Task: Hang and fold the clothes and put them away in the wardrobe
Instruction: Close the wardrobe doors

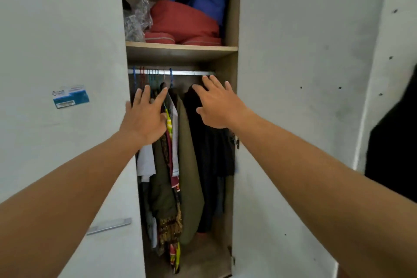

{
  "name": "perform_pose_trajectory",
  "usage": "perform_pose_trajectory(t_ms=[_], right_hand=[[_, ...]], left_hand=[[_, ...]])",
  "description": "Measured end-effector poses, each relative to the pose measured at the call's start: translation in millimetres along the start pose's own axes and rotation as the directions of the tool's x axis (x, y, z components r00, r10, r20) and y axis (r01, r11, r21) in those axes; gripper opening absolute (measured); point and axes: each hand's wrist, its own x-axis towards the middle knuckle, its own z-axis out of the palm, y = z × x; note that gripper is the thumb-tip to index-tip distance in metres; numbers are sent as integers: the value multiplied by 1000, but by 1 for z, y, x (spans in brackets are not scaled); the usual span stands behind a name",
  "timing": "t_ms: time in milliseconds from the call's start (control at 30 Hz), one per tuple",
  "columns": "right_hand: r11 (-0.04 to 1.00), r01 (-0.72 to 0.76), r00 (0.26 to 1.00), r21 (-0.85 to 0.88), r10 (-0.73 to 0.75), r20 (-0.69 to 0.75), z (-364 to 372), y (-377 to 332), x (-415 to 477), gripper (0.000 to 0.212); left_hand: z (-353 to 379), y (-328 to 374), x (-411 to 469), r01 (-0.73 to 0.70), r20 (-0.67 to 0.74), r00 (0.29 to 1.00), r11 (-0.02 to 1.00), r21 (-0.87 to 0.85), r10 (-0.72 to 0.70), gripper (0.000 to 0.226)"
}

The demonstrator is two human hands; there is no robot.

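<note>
An open wardrobe compartment is straight ahead, with a metal rail (191, 72) under a wooden shelf (180, 48). Several garments hang from coloured hangers: a white shirt (145, 162), an olive garment (190, 176), a patterned cloth (170, 228) and a black garment (209, 153) at the right. My left hand (145, 117) is spread in front of the left hangers, fingers apart, holding nothing. My right hand (217, 104) is spread over the top of the black garment, fingers apart; I cannot tell whether it touches the cloth.
On the shelf lie red bedding (182, 22), a blue cloth (203, 0) and crumpled clear plastic (135, 20). The white door (293, 74) stands open at the right; the left door (56, 52) carries a blue sticker (70, 96) and a metal handle (108, 225). A dark shape (392, 153) is at the far right.
</note>
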Motion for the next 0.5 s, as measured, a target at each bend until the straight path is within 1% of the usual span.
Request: perform_pose_trajectory(t_ms=[167, 267, 400, 500], right_hand=[[985, -102, 995, -137, 100, -23, -49, 56, -82, 64], [972, -139, 989, -190, 127, -73, -74, 88, -124, 61], [954, -224, 967, -198, 193, -165, -100, 132, -168, 57], [938, -297, 945, -180, 262, -197, -108, 163, -195, 58]], left_hand=[[-19, 89, -8, -122, 49, 990, 983, -135, 130, 67], [-28, 146, -11, -176, 76, 978, 960, -220, 197, 66], [-31, 218, -17, -247, 79, 956, 921, -301, 283, 64], [-26, 265, -19, -288, 85, 938, 894, -342, 335, 64]])
